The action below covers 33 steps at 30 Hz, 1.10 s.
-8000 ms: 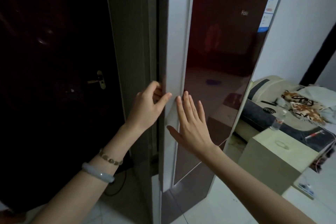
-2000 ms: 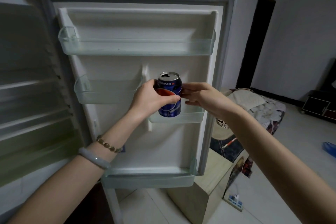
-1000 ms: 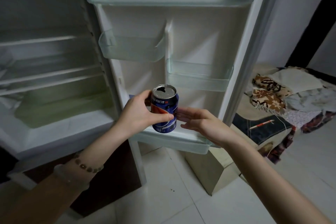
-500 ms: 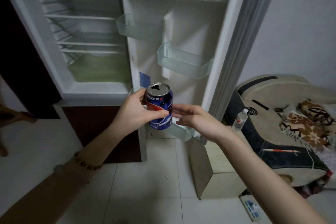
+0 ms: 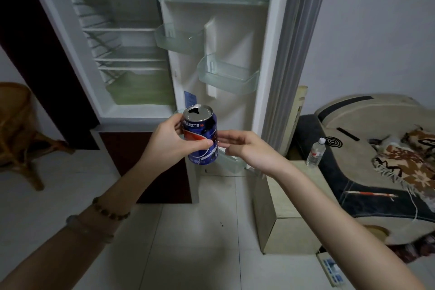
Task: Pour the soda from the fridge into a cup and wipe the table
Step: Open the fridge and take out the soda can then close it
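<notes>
Holding the soda can upright in the air, the left hand has its fingers and thumb wrapped round the can's body, with the thumb lying across the red and blue label. The can's top is already opened (a dark hole shows in the silver lid). The right hand is at the other side, its fingers nearly straight and relaxed, grasping nothing. Their tips reach the right side of the can, but I cannot tell if they really touch it or are only just beside it.

The can is in front of the open fridge, lower than the clear door shelves and above the white tiled floor. The fridge door stands wide open.

On the left wrist sit a bead bracelet and a pale bangle. To the right, a plastic water bottle stands upright on a low pale cabinet, next to a sofa with a patterned blanket. A wicker chair is at the far left.
</notes>
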### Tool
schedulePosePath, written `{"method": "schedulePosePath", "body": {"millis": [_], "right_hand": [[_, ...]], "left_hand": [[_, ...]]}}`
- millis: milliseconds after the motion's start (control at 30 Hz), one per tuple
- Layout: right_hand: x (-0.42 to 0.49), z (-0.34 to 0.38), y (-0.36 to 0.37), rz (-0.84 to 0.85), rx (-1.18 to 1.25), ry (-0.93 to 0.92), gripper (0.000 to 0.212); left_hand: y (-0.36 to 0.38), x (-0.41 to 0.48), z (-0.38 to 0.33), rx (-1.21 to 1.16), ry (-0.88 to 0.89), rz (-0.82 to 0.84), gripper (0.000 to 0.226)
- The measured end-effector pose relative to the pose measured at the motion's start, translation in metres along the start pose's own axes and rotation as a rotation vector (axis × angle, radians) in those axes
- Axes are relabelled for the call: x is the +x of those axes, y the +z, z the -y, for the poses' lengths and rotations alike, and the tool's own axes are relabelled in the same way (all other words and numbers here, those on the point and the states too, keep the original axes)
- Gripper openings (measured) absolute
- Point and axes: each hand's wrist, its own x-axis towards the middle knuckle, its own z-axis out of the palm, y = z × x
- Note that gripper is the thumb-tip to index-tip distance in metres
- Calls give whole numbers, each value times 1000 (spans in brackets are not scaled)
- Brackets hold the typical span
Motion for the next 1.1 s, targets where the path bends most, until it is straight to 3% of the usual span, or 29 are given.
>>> {"method": "schedulePosePath", "body": {"millis": [67,167,300,433,800,1100], "right_hand": [[1,-2,-7,-129,-61,-30,50],[5,-8,-26,-470,-91,-116,49],[22,-26,-71,-820,-229,-121,59],[41,-42,-106,-818,-492,-5,74],[68,-50,-133,-784,-381,84,84],[76,-56,-121,-888,-306,93,92]], "left_hand": [[0,1,0,-14,-2,-9,56],[-2,3,-1,-25,-12,-20,60],[-5,3,-3,-30,-17,-26,60],[-5,2,-3,-39,-22,-30,60],[-9,0,0,-59,-54,-58,58],[-21,-5,2,-21,-61,-79,57]]}}
